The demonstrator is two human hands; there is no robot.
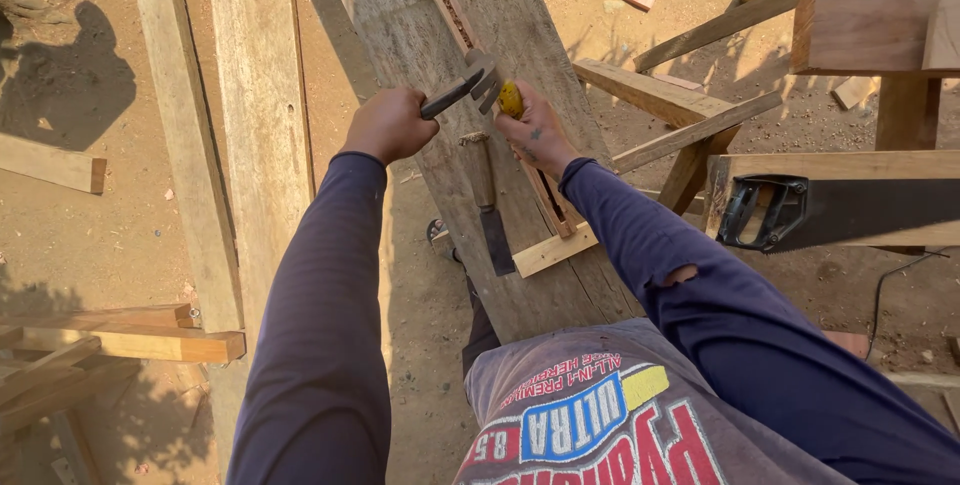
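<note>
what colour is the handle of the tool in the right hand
Yellow: the handle shows above the right hand in the head view.

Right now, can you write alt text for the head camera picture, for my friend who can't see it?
Seen from above, a person's left hand swings a dark metal claw hammer while the right hand grips a yellow-handled tool on a wide grey wooden plank. A black-handled hand saw rests at right.

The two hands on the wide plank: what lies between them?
In the head view, the claw hammer head lies between the left hand, which grips its handle, and the right hand, holding a yellow-handled tool on the wide plank.
</note>
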